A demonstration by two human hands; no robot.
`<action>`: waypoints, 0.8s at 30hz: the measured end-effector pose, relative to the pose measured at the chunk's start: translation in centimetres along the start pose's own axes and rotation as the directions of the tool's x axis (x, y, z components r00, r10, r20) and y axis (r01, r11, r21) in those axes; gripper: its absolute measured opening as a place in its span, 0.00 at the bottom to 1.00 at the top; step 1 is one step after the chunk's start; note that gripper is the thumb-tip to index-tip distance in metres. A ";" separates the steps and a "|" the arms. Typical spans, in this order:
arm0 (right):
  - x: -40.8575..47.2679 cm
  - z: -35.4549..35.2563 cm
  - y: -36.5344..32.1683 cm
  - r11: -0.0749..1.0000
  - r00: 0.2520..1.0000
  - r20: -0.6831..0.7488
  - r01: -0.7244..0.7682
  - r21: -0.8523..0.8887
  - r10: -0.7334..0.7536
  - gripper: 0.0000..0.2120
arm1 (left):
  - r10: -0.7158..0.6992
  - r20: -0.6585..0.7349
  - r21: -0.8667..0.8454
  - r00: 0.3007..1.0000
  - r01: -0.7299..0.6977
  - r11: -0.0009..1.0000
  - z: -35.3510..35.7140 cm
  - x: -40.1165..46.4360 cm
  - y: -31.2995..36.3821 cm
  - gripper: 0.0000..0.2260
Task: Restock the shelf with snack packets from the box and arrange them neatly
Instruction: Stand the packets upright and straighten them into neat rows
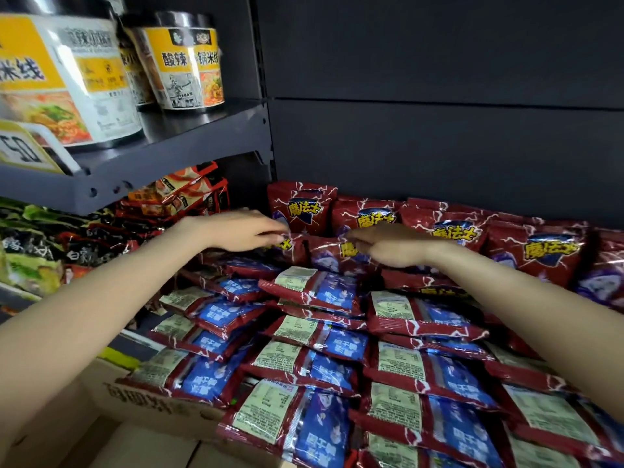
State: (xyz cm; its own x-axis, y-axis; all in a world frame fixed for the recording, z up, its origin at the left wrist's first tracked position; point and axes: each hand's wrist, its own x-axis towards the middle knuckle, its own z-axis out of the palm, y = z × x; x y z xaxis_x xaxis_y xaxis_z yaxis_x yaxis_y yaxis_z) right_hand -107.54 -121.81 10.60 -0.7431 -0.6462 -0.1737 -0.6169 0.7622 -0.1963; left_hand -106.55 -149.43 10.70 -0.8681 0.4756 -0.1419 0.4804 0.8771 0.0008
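Red snack packets (537, 251) with yellow lettering stand in a row along the back of the shelf. In front of them lie several more packets (320, 336) back side up, showing blue and pale green panels, stacked in rows down to the cardboard box (158, 405) at the bottom left. My left hand (241, 231) reaches in from the left, its fingertips on the top edge of an upright red packet (290, 246). My right hand (388, 246) comes in from the right, palm down, with its fingers on the neighbouring red packet (329, 256). Whether either hand pinches is hidden.
Large noodle tubs (184, 62) stand on the grey upper shelf (189, 136) at the left, with a yellow price tag (23, 150) on its edge. Other noodle bags (182, 194) fill the left shelf section. The dark back panel (439, 130) rises behind the red packets.
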 end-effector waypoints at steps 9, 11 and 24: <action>3.1 -0.2 2.1 0.922 0.881 -0.472 -0.206 -0.328 0.029 0.14 | 0.000 -0.381 0.068 0.925 0.028 0.997 0.8 6.7 -1.1 0.17; 3.2 -0.2 2.1 0.904 0.857 -0.516 -0.214 -0.370 -0.008 0.16 | 0.032 -0.479 0.093 0.877 0.015 0.996 1.3 7.1 -1.1 0.17; 3.3 2.0 2.9 0.782 0.959 -0.245 -0.041 -0.621 -0.145 0.42 | 0.132 -0.274 0.388 0.953 -0.017 0.922 4.3 5.8 -1.8 0.45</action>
State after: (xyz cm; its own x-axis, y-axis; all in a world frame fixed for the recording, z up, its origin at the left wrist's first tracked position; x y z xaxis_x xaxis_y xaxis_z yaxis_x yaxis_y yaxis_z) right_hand -111.22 -121.83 7.49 -0.6867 -0.7202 0.0988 -0.6132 0.6469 0.4533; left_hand -111.90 -148.57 5.65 -0.7976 0.5877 0.1361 0.5056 0.7743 -0.3805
